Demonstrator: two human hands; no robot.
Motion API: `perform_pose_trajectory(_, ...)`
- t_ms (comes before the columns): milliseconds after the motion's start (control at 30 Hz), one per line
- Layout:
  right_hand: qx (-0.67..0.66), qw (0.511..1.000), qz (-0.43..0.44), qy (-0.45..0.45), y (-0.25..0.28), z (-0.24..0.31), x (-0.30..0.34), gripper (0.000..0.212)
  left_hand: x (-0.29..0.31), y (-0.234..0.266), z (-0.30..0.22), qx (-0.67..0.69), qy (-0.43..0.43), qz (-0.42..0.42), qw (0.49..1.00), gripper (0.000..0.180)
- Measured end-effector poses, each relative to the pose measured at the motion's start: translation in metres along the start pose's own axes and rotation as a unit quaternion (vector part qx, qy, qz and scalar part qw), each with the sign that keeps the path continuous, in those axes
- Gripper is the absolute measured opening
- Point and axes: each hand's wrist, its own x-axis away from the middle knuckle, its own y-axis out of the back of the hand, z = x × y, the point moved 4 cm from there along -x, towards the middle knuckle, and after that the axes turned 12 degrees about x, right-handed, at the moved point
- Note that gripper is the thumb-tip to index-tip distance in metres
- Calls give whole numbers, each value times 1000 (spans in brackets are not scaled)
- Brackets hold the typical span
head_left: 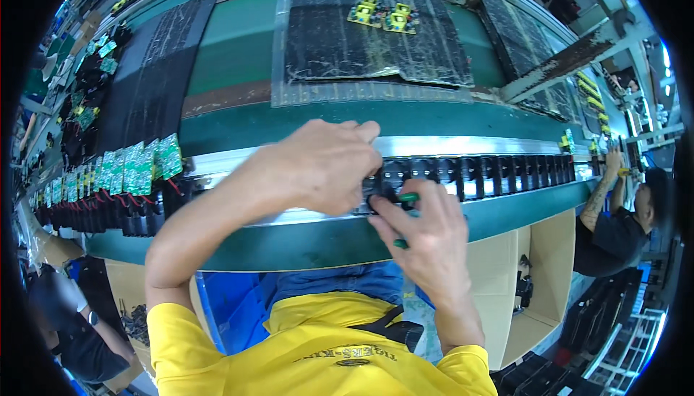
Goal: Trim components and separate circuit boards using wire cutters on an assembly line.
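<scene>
My left hand [329,168] is curled down over the row of black plastic housings [473,178] on the metal rail. Its fingertips meet at the left end of that row, and what they pinch is hidden beneath them. My right hand [431,235] is closed around a green-handled tool [409,197], with green showing on both sides of the fingers. The tool's working end cannot be made out. My right thumb and index finger press at a black housing just beside my left fingertips.
Green circuit boards with red wires [134,168] stand on black housings at the left. Two yellow-framed parts [400,19] lie on a black mat [325,53] beyond the rail [434,144]. A cardboard box [546,273] stands at lower right. Co-workers [618,230] are at both sides.
</scene>
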Motion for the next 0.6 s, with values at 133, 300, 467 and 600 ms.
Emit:
perform_pose_trajectory(133, 62, 998, -10, 8, -7, 2, 5, 24, -21, 21, 5, 83, 11, -14, 996, 19)
perform_pose_trajectory(300, 63, 998, -20, 21, -2, -3, 7, 27, -9, -13, -11, -25, -78, -322, 943, 38)
perform_pose_trajectory(467, -39, 995, -73, -64, 15, -28, 17, 30, 28, -48, 1, 8, -90, -332, 939, 50)
perform_pose_trajectory(600, -21, 971, -107, -215, 27, -107, 38, 30, 103, -34, 27, -82, 4, -288, 954, 50)
